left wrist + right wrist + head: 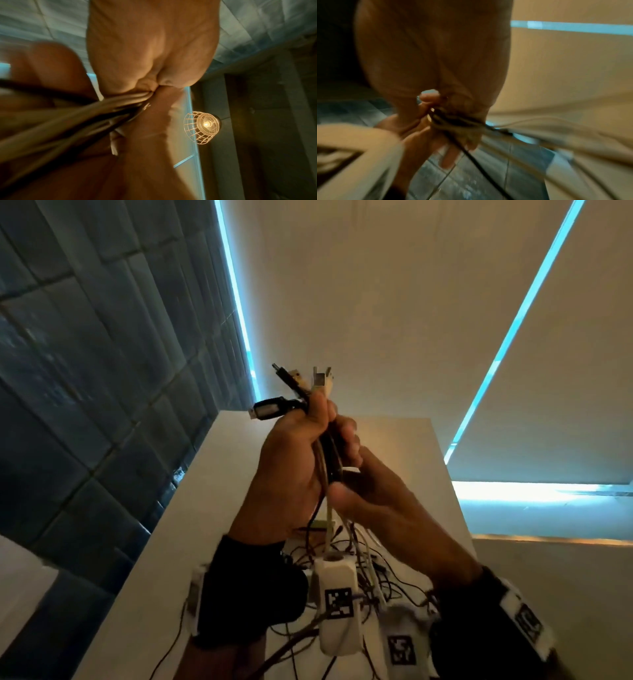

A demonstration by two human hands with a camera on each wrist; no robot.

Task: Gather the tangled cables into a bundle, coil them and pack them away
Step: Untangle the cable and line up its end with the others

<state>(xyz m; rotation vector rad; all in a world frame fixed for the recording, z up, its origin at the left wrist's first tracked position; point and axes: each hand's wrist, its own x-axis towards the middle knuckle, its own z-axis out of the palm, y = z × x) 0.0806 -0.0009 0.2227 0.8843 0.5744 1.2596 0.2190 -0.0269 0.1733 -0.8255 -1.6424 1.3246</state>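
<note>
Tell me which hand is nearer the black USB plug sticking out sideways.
Left. The left hand grips the bundle right beside the black USB plug; the right hand holds the cables lower down, farther from it.

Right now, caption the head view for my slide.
Both hands, left hand and right hand, grip the cable bundle above the table.

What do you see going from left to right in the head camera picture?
Dark tiled wall → blue light strip → left hand gripping the cables → right hand gripping them too → second blue light strip.
</note>
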